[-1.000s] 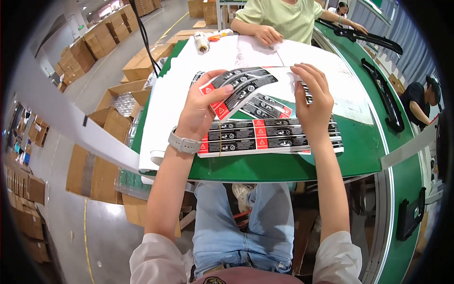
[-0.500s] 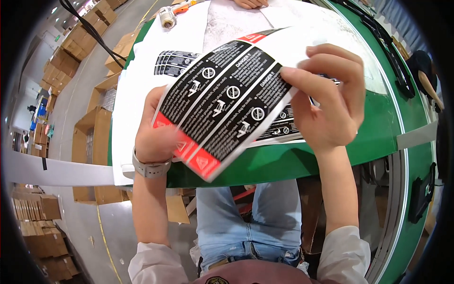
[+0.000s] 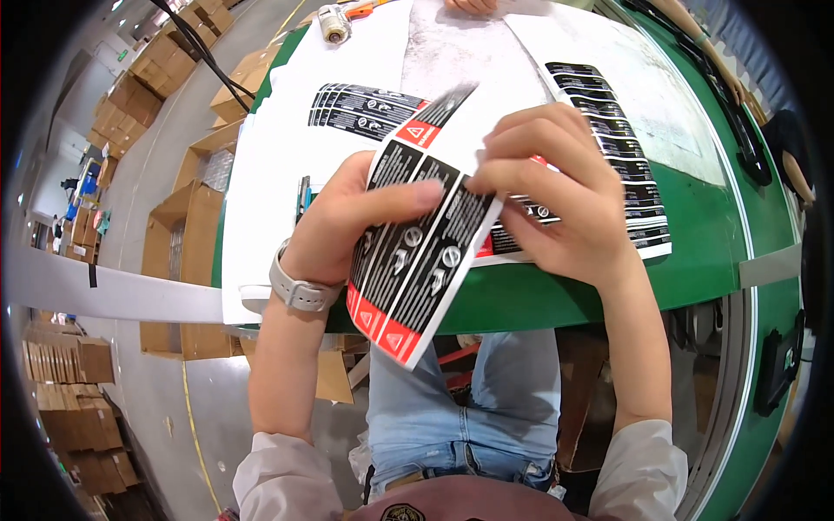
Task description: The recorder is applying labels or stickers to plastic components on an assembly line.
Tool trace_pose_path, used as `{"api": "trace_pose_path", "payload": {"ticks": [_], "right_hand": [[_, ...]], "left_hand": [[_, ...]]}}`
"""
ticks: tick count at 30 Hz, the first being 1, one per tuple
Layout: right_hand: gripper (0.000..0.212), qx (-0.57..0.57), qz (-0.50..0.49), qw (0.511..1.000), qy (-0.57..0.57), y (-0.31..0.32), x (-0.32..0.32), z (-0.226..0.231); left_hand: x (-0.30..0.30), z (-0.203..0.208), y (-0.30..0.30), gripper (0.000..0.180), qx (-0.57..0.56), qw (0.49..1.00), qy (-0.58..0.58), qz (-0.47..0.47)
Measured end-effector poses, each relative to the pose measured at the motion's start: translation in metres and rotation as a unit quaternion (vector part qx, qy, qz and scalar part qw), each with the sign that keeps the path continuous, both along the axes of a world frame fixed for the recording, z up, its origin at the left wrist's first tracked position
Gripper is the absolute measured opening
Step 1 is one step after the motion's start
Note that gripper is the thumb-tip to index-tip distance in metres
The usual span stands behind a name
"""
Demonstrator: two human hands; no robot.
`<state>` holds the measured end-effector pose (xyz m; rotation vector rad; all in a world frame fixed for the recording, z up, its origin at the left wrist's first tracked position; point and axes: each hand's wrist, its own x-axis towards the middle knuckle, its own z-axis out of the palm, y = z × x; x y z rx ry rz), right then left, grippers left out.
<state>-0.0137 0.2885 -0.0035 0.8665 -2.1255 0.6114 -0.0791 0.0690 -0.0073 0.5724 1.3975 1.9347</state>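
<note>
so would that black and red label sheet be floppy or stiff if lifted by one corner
The label sheet is probably floppy: it curves in the left hand, its far end bending away. It looks light, with a paper-thin edge, so it might crease easily.

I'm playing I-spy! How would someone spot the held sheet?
Find the green table, then the left hand with the grey watch. That hand holds a black and red sheet; unlike the sheets lying on the table, it's lifted and bent.
</note>
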Motion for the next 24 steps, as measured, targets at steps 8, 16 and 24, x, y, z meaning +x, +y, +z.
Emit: {"api": "trace_pose_path", "payload": {"ticks": [8,16,24], "right_hand": [[0.026,-0.096,-0.019,0.992,-0.078,-0.004,-0.005,-0.011],[0.027,-0.08,-0.017,0.992,-0.096,-0.011,-0.006,-0.013],[0.026,-0.076,-0.012,0.99,-0.118,-0.012,-0.004,-0.014]], "left_hand": [[0.001,0.001,0.007,0.025,-0.052,0.998,0.021,0.017],[-0.003,-0.008,0.004,0.028,-0.105,0.988,0.11,0.004],[-0.002,-0.005,0.004,0.031,-0.114,0.986,0.122,-0.01]]}}
